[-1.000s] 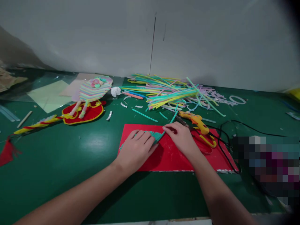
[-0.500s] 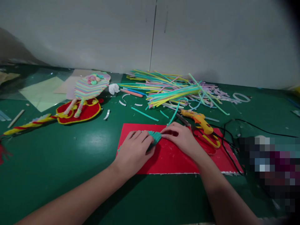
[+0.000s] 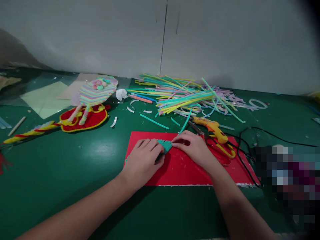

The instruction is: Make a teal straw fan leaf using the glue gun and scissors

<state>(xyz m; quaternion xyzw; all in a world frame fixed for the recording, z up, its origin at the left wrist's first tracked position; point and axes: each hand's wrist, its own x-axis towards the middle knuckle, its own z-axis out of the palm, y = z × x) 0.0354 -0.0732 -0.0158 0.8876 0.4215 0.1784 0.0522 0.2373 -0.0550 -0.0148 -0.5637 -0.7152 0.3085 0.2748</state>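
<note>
A teal piece made of pipe cleaners laid side by side (image 3: 165, 145) rests over the red board (image 3: 185, 166). My left hand (image 3: 143, 160) bends its fingers over this piece and grips it, hiding most of it. At the piece's right edge, my right hand (image 3: 191, 146) pinches a teal pipe cleaner (image 3: 185, 122) between thumb and forefinger. The free end of that pipe cleaner sticks up and away past the knuckles. Just right of my right hand lie scissors (image 3: 196, 127) and a yellow-orange hot glue gun (image 3: 212, 128).
Behind the board lies a heap of coloured pipe cleaners (image 3: 185, 96) near the wall. A red fan-shaped craft (image 3: 92, 121) and a striped round one (image 3: 97, 93) are at the left. A black cord (image 3: 243, 160) crosses the board's right end. Short cuttings dot the green table (image 3: 82, 173).
Both hands stay in almost the same place. The left fingers have shifted very slightly on the teal piece; the right pinch looks the same.
</note>
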